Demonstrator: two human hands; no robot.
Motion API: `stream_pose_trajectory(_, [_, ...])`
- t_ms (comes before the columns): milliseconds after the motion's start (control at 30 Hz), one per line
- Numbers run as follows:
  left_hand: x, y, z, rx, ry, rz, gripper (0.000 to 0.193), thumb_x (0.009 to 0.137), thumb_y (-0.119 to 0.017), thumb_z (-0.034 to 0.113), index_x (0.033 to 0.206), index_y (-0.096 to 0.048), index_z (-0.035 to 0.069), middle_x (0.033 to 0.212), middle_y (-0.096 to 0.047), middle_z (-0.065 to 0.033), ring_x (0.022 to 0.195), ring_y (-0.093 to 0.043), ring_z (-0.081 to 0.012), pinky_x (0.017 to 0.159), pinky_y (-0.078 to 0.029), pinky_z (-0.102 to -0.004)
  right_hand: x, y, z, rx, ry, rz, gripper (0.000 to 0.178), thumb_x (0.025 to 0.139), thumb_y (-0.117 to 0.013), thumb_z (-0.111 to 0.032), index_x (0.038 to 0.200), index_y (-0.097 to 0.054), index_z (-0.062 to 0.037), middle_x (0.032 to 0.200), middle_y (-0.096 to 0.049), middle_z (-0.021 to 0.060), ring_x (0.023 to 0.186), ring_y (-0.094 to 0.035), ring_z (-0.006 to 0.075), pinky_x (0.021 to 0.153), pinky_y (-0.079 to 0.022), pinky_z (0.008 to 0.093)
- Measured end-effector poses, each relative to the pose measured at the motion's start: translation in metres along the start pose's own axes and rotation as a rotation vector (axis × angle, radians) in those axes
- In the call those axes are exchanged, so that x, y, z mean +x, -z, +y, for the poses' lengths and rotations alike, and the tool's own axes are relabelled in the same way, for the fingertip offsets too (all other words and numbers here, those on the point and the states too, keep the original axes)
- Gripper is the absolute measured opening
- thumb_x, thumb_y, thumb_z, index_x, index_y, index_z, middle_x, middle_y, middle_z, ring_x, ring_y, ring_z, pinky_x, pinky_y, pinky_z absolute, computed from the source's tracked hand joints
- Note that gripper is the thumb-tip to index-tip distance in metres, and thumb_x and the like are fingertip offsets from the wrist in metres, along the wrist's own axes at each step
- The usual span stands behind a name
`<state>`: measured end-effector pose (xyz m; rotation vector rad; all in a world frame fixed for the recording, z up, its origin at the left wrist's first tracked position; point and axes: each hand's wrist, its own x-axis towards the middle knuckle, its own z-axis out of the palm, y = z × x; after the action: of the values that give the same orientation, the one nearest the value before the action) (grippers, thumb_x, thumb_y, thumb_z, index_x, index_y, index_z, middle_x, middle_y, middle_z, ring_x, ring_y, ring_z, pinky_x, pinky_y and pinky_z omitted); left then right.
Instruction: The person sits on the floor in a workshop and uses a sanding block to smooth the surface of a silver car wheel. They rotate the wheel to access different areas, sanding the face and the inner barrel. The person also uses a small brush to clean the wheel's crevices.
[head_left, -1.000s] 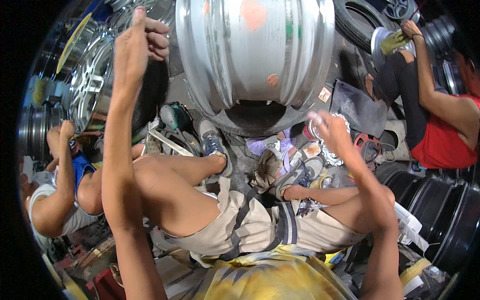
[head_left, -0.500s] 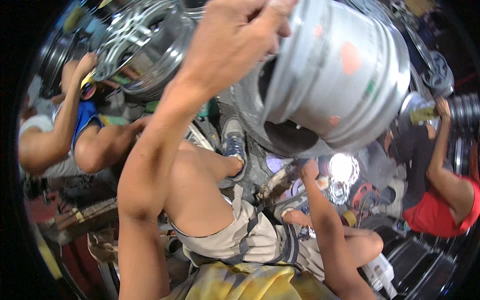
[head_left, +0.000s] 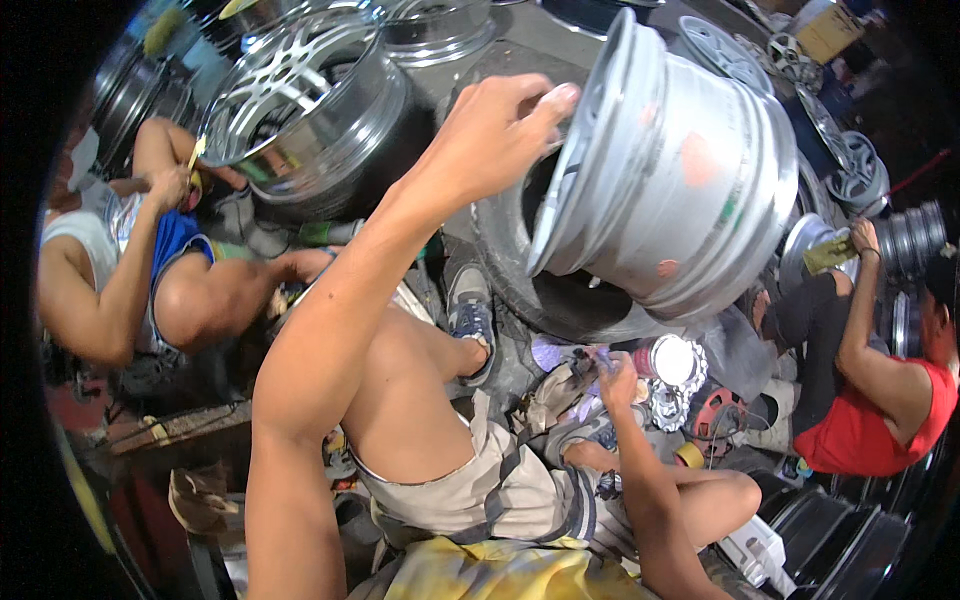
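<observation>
A big silver wheel rim [head_left: 680,170] stands tilted on a black tyre [head_left: 520,270] in front of my knees. My left hand [head_left: 495,135] grips the rim's near left edge, fingers curled over the lip. My right hand [head_left: 618,378] is low on the floor among small items, its fingers closed around something small and pale purple that I cannot make out. Just right of it lie round shiny metal caps [head_left: 675,365].
A person in blue [head_left: 170,270] sits at the left by a polished alloy wheel [head_left: 300,110]. Another person in red [head_left: 870,400] works on a rim at the right. More rims and tyres line the edges; a red reel [head_left: 715,410] lies on the floor.
The view swung left and the rim now shows tilted. My left hand came down onto the rim's edge. My right hand dropped from the air to the floor items.
</observation>
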<state>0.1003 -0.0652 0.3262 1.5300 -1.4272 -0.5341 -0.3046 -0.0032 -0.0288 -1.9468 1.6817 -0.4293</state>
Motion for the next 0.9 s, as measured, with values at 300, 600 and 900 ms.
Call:
stream_pose_trajectory(300, [0.006, -0.049, -0.019, -0.141, 0.052, -0.063, 0.054, 0.108, -0.05, 0.039, 0.084, -0.061, -0.008, 0.064, -0.06, -0.0126, 0.064, -0.046, -0.0169, 0.063, -0.043, -0.0397, 0.023, 0.057, -0.04, -0.239, 0.144, -0.124, 0.033, 0.085, -0.076, -0.037, 0.086, -0.074, -0.0044, 0.085, -0.071, 0.0257, 0.082, -0.071, 0.044, 0.073, -0.056, 0.052])
stream_pose_trajectory(600, [-0.003, -0.082, 0.038, 0.058, -0.034, -0.083, 0.046, 0.107, -0.056, 0.032, 0.083, -0.061, -0.008, 0.064, -0.045, 0.0003, 0.064, -0.038, -0.0089, 0.057, -0.036, -0.0337, 0.049, 0.246, -0.068, -0.013, 0.071, -0.088, 0.056, 0.082, -0.083, -0.029, 0.125, -0.062, 0.0003, 0.104, -0.068, 0.0202, 0.094, -0.07, 0.0303, 0.086, -0.055, 0.0385])
stream_pose_trajectory(900, [0.035, -0.147, 0.081, 0.025, -0.139, -0.019, 0.038, 0.098, -0.064, 0.026, 0.079, -0.064, -0.007, 0.063, -0.06, -0.0223, 0.057, -0.061, -0.0269, 0.061, -0.047, -0.0428, 0.055, 0.261, -0.067, 0.422, 0.012, 0.349, 0.036, 0.102, -0.066, -0.024, 0.126, -0.064, 0.0024, 0.114, -0.069, 0.0142, 0.104, -0.064, 0.02, 0.089, -0.051, 0.0324])
